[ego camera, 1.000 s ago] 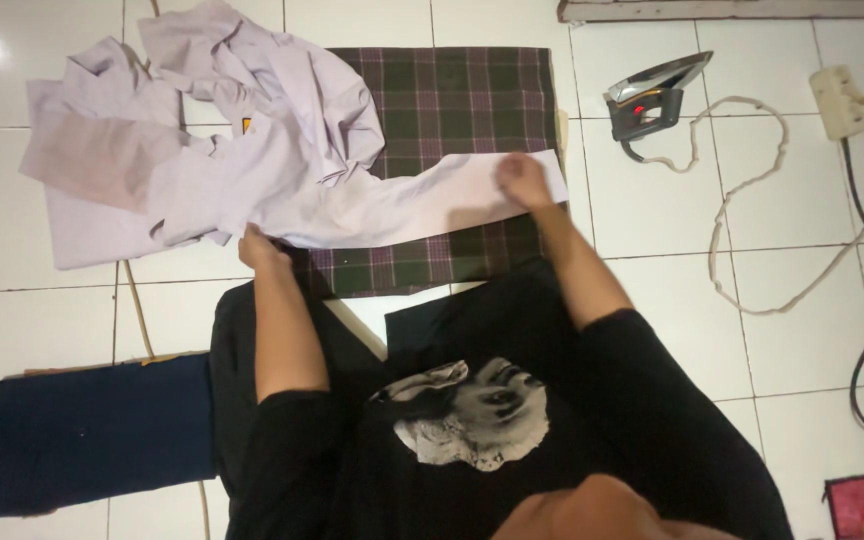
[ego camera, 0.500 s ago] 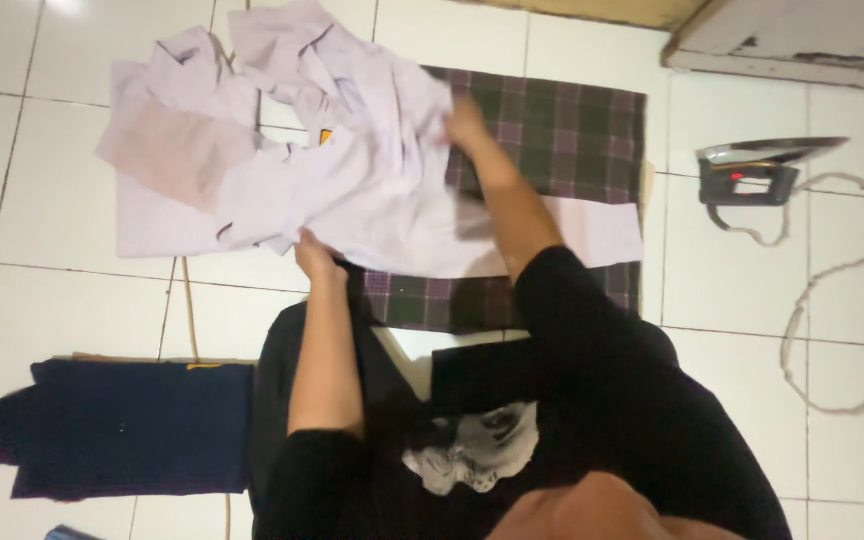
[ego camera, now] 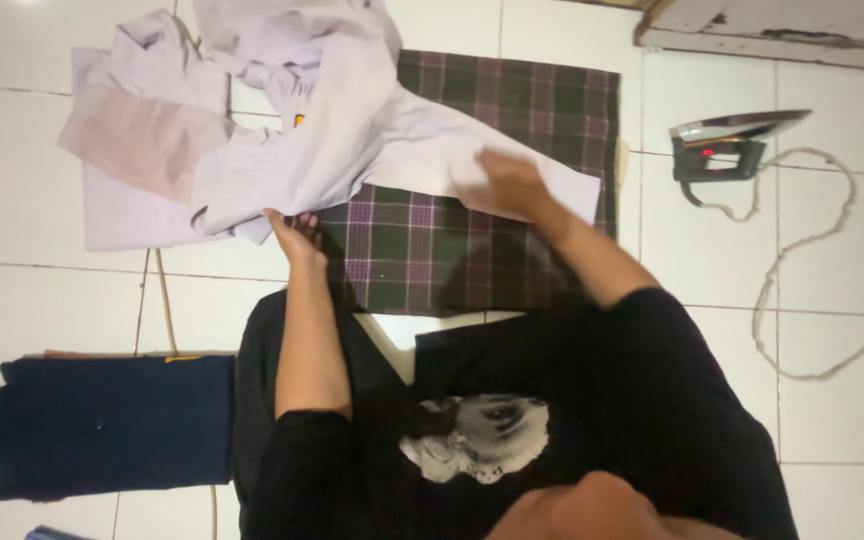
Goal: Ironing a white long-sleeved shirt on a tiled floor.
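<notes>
A crumpled white shirt (ego camera: 252, 130) lies across the tiled floor and the left part of a dark plaid cloth (ego camera: 472, 250). One long sleeve of it stretches right over the plaid cloth. My right hand (ego camera: 512, 183) lies on that sleeve near its cuff, fingers blurred. My left hand (ego camera: 294, 232) holds the shirt's lower edge at the cloth's left border.
An electric iron (ego camera: 727, 148) stands on the tiles to the right, its pale cord (ego camera: 812, 300) looping toward me. A dark blue garment (ego camera: 102, 425) lies at lower left. A wooden edge (ego camera: 772, 35) crosses the top right.
My right hand went left into the shirt's body, then came back right along the sleeve. The sleeve now lies higher and slanted on the plaid cloth. My left hand stayed put.
</notes>
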